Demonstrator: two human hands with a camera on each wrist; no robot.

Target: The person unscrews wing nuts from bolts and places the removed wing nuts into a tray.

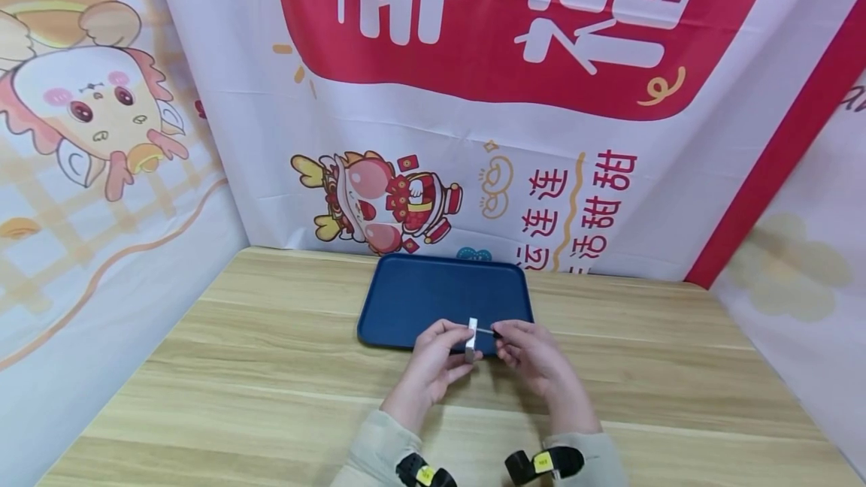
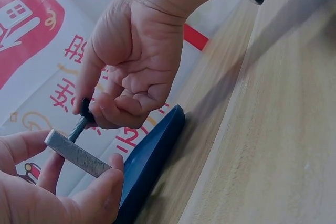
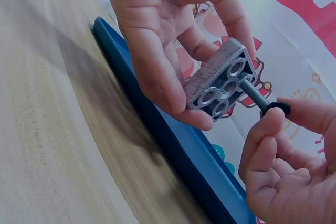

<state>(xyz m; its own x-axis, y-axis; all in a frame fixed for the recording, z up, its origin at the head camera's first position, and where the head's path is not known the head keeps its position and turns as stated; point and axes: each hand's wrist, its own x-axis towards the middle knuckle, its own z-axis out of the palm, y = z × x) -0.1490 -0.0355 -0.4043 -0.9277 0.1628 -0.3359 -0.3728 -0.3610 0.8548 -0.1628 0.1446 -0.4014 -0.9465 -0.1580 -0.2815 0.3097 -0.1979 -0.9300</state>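
Note:
My left hand (image 1: 431, 365) holds a small silver metal block (image 3: 214, 72) by its edges, between thumb and fingers. Round sockets show on the block's face in the right wrist view. A threaded thumb screw (image 3: 255, 96) stands out from that face, its tip at one of the sockets. With thumb and forefinger my right hand (image 1: 538, 361) pinches the screw's black head (image 2: 85, 109); the other fingers are curled in. Both hands are over the near edge of a blue tray (image 1: 443, 295), block on the left and screw head on the right.
The tray lies on a light wood-grain table (image 1: 284, 367), close to its back edge. Behind the table hangs a printed cloth (image 1: 419, 126), with another patterned cloth (image 1: 101, 261) along the left side.

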